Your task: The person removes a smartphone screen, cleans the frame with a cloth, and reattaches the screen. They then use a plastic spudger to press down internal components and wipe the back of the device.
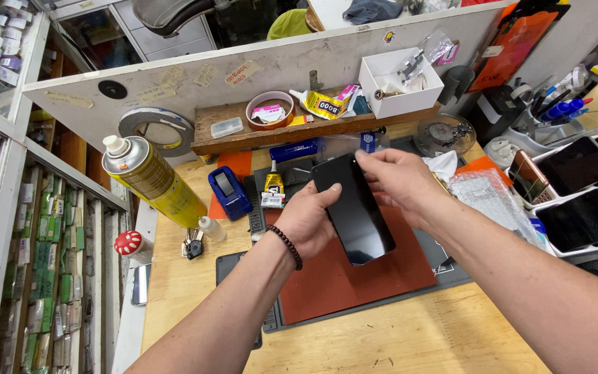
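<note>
Pretty cluttered repair bench here: a wooden table [410, 332] with a red work mat [340, 277] right under the hands, and a yellow spray can [153, 181] lying tilted off beyond the left hand. A small wooden shelf [257, 135] sits past both hands against a white partition [257, 66], and a white tray of phones [576, 201] is out past the right arm. The left hand [306, 220] cups the black phone [353, 208] from its side, holding it just above the mat. The right hand [399, 181] pinches its top edge, fingers closed on it.

Bright, even light; warped edges.
</note>
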